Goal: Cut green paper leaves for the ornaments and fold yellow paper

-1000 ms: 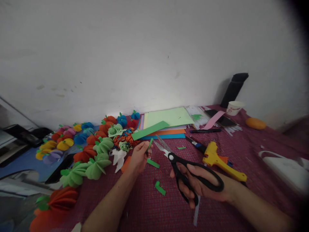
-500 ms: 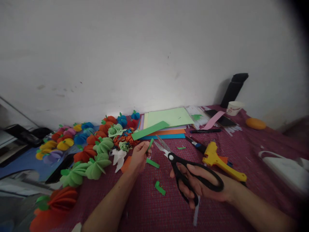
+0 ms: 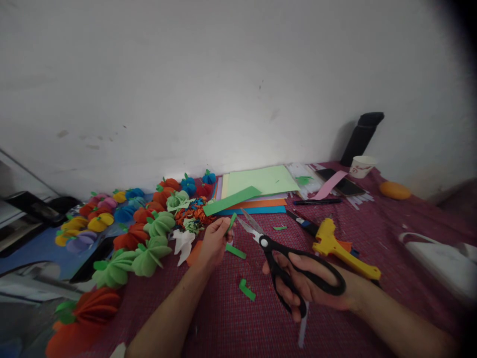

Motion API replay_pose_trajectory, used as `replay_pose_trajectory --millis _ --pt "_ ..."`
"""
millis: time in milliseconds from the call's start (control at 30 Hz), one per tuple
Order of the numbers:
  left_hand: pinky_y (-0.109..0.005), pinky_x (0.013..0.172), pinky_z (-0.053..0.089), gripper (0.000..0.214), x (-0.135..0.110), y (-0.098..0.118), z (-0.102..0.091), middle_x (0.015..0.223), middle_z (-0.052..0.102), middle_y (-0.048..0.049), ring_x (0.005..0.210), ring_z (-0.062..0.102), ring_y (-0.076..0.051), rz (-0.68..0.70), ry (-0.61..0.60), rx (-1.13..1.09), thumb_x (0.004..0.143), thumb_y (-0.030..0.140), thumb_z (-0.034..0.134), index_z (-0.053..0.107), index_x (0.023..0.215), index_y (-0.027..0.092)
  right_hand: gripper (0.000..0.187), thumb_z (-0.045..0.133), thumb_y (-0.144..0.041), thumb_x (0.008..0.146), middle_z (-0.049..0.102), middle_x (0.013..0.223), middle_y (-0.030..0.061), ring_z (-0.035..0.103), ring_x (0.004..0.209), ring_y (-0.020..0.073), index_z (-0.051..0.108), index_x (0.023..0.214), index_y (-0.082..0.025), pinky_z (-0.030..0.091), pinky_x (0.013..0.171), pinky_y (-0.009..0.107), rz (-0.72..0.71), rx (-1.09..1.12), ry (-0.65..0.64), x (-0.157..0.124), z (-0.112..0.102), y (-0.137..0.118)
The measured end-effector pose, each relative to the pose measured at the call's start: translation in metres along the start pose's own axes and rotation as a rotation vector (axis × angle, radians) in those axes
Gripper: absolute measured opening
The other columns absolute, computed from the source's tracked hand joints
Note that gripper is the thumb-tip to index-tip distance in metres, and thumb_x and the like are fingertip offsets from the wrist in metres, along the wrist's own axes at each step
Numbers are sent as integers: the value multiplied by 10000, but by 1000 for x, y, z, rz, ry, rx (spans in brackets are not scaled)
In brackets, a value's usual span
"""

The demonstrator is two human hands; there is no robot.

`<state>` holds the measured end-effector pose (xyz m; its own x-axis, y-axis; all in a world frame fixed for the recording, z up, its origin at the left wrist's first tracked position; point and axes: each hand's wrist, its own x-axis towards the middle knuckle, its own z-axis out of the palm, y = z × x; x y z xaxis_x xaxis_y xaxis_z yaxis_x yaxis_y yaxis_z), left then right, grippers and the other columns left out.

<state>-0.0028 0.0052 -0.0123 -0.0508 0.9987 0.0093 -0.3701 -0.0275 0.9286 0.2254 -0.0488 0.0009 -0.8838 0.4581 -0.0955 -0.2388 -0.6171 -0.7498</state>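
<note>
My left hand (image 3: 215, 242) pinches a small green paper strip (image 3: 232, 222) between thumb and fingers. Black-handled scissors (image 3: 278, 253) are in my right hand (image 3: 305, 278), fingers through the loops. Their blades are parted, and the tips lie just right of the held strip without touching it. Beneath my hands, a green paper piece (image 3: 236, 251) and a curled green piece (image 3: 246, 290) lie on the checked cloth (image 3: 219, 318). A longer green strip (image 3: 233, 200) rests across the stacked coloured paper (image 3: 261, 181) behind.
Several paper pumpkins (image 3: 151, 256) cover the left side, beside a heap of paper scraps (image 3: 194, 214). To the right lie a yellow glue gun (image 3: 341, 248), a pen (image 3: 316, 202), a phone (image 3: 346, 185) and a paper cup (image 3: 361, 167). A wall (image 3: 238, 89) stands behind.
</note>
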Motion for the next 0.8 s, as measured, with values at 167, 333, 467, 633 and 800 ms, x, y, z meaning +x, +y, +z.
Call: replay_pose_trajectory --millis 167,333,467,633,800 --pt "-179 475 309 241 0 -1 -1 611 519 14 499 393 -50 29 -20 33 680 371 657 599 667 138 453 412 -524 820 532 664 33 499 583 124 515 1103 -186 463 552 281 1 -13 4 1 0 -1" --pt "-182 475 301 237 0 0 0 597 506 20 499 385 -53 41 -18 42 688 372 649 591 659 144 448 406 -514 825 531 663 36 497 580 123 517 1102 -181 463 541 277 -5 -17 3 1 -1 1" --pt "-189 477 303 267 -1 0 0 587 501 18 494 381 -60 42 -7 81 677 403 652 585 657 145 451 403 -522 823 533 661 35 498 578 125 519 1101 -187 463 538 279 -2 -14 1 1 -3 2" --pt "-196 482 296 278 -1 -2 -1 555 480 27 483 377 -65 95 -25 188 711 422 613 568 653 153 441 415 -527 817 540 667 35 505 576 126 528 1089 -198 464 550 283 5 -20 -5 2 -4 3" --pt "-199 489 290 295 -3 -3 -2 522 447 39 491 389 -71 125 -52 300 747 419 572 549 610 158 438 413 -511 827 541 666 36 504 586 122 523 1100 -187 473 566 289 -10 -17 2 2 -3 2"
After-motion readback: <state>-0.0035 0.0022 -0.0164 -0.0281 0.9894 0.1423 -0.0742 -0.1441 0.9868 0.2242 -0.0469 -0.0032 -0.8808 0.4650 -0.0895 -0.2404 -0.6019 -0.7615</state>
